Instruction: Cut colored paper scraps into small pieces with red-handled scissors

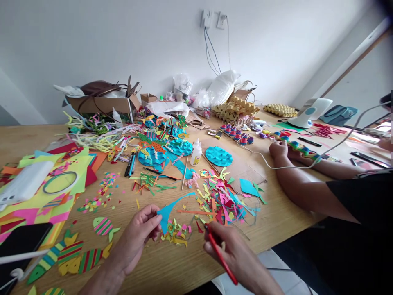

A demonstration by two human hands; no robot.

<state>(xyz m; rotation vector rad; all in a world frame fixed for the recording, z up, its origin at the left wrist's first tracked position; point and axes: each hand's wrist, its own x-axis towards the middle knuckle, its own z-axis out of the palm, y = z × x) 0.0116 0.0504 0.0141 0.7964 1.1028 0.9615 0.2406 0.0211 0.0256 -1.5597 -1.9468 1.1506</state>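
1. plain white wall (138, 41) at back, outlets and cables high up.
2. wood table (125, 205) in front of it, craft stuff spread across.
3. co-worker at the right side, forearm (294, 184) resting on the table, well apart from the two hands here.
4. far side of table: open cardboard box (104, 106) on the left, stacked egg trays (236, 108) right of centre. coloured paper stack (78, 172) at left.
5. mixed heap of paper scraps (225, 200) beyond the right hand.
6. left hand (139, 233): thumb and fingers pinched closed on blue paper piece (167, 213), at its wide end.
7. right hand (235, 246): closed round red tool (221, 256). can't tell what kind, fingers cover part of it. dark end points away from the person and a bit left.
8. key relation: blue piece sits between the hands, left hand on it. its long axis runs from the left fingers away and rightward, narrowing to a curved tail; a shorter point aims back at the person. red tool's dark end is right of the piece, clear gap, no contact.
9. striped paper fish (102, 226) left of the left hand.
10. tiny yellow/green/pink clippings (178, 233) just beside the piece's short point.
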